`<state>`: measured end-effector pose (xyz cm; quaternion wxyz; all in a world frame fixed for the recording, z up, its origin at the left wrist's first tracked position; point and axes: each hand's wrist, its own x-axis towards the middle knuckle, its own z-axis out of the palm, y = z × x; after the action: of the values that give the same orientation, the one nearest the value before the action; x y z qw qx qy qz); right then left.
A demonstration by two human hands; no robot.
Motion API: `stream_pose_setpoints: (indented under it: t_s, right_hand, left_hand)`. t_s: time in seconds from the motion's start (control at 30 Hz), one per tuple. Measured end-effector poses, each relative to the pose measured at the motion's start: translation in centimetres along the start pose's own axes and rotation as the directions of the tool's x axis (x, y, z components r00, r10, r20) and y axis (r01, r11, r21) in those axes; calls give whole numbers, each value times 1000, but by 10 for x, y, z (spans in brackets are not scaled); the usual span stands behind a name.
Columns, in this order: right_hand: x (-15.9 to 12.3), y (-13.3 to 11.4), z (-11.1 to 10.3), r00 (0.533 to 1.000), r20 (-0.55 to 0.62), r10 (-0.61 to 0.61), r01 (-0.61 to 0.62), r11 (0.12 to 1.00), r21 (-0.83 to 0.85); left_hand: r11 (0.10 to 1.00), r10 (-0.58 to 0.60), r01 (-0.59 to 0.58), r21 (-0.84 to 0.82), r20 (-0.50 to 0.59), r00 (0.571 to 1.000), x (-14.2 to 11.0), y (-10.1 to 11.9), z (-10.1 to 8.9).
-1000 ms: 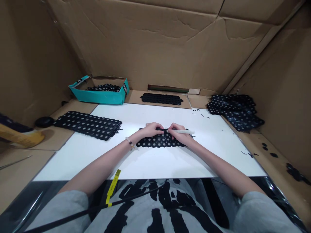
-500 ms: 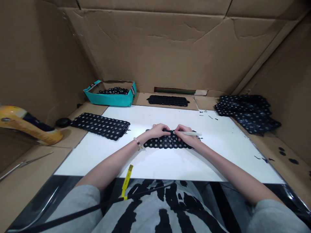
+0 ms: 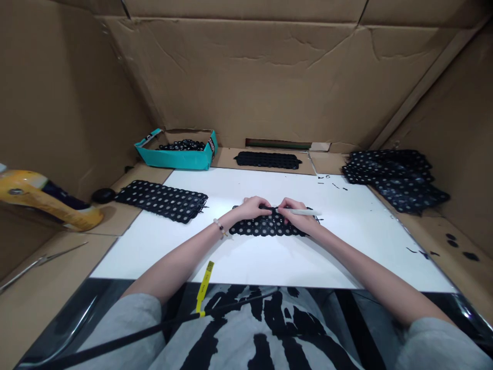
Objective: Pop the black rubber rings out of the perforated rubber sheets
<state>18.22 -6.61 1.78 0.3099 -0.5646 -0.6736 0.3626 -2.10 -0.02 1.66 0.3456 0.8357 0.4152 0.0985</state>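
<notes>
A black sheet (image 3: 265, 226) with rows of pale round dots lies on the white board in front of me. My left hand (image 3: 253, 207) is closed at its far edge, thumb and fingertips pinching the sheet; a beaded bracelet circles that wrist. In my right hand (image 3: 296, 215) is a slim white pen-like tool (image 3: 306, 211), gripped like a pencil, its tip at the far edge close to my left fingertips. The exact contact point is too small to make out. Another dotted sheet (image 3: 164, 200) lies flat to the left, apart from both hands.
A teal box (image 3: 175, 160) of dotted pieces stands at the back left. Behind the white board (image 3: 154, 257) lies a black strip stack (image 3: 268, 160); dotted sheets (image 3: 400, 180) pile up at right. Black scraps, tweezers (image 3: 42, 259) and a yellow bottle (image 3: 50, 198) flank it. Cardboard walls (image 3: 246, 77) surround everything.
The whole view has shifted very slightly. Both hands, the pen-like tool and the sheet keep nearly the same positions relative to each other.
</notes>
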Motion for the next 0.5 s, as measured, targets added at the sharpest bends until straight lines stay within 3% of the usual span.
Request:
stream_pose_setpoints:
  t_s: [0.5]
  right_hand:
    - [-1,0,-2,999,11,-31,31,999,11]
  left_hand:
    - [1000,-20,20,2,8,1000,-1,4,-2]
